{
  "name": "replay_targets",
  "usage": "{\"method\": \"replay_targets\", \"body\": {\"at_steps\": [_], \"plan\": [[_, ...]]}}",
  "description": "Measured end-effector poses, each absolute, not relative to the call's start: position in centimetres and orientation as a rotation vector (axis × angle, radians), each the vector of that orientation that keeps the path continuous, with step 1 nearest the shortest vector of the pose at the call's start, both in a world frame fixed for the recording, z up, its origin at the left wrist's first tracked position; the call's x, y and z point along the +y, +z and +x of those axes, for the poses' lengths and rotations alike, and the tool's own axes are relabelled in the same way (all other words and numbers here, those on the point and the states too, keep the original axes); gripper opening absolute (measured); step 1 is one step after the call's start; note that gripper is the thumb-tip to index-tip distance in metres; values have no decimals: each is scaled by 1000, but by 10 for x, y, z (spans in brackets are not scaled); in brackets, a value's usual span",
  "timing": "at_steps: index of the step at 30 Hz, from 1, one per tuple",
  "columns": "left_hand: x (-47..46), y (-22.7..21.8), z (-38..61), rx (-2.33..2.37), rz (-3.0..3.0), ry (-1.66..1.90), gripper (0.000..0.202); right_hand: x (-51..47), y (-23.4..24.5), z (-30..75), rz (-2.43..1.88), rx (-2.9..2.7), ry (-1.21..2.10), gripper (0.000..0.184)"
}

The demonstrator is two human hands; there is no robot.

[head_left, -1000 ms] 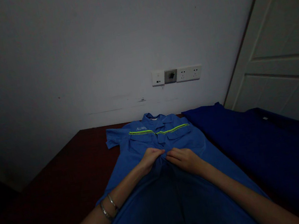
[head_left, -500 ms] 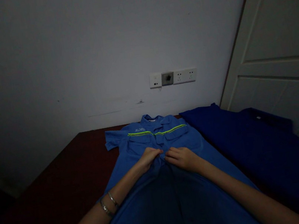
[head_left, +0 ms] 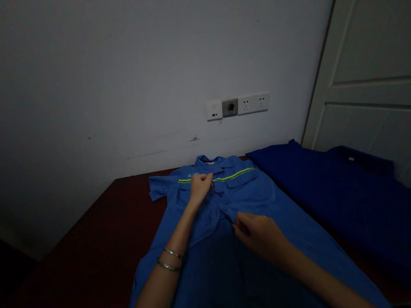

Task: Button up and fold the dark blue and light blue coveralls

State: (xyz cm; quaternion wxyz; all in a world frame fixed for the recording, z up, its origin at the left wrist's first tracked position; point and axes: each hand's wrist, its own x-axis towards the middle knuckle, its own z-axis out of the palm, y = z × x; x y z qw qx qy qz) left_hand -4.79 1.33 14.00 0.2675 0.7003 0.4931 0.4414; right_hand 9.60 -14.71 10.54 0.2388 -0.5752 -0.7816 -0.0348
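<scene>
A blue work shirt [head_left: 272, 216] with a yellow-green reflective stripe across the chest lies flat, front up, on a dark red table [head_left: 89, 253]. My left hand [head_left: 199, 186] reaches far up to the chest, its fingers closed on the shirt's front near the stripe and the collar. Two thin bracelets circle that wrist. My right hand [head_left: 258, 233] is lower, at the middle of the shirt, with fingers curled in a pinch on the front edge of the fabric.
A darker blue garment [head_left: 351, 199] lies spread on the right part of the table. A white wall with a row of sockets [head_left: 237, 106] stands behind the table. A white door [head_left: 383, 76] is at the right.
My left hand has moved from the shirt's middle up to the chest stripe. My right hand has slid down and toward me. The two hands were together; now they are apart.
</scene>
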Motion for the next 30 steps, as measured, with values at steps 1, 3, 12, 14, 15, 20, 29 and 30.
{"method": "replay_targets", "body": {"at_steps": [1,3,12,14,15,20,29,30], "plan": [[13,146,-52,1348,1832,1249,38,-152,102,94,-1632,-2172,-110,10],[10,155,-63,1384,1694,1356,36,-159,93,91,-1725,-2211,-151,11],[-79,129,-70,1433,1900,769,34,-159,72,85,-1873,-2071,-305,20],[-94,113,-65,1479,2004,636,25,-156,70,83,-1888,-2044,-316,23],[-100,106,-63,1515,2049,596,20,-155,70,82,-1897,-2032,-315,24],[-109,83,-60,1607,2245,489,19,-150,67,79,-1939,-2002,-281,29],[-115,82,-57,1573,2500,289,18,-152,71,81,-1943,-2025,-204,19],[-116,81,-58,1568,2501,298,18,-152,70,81,-1940,-2026,-196,18]]}}
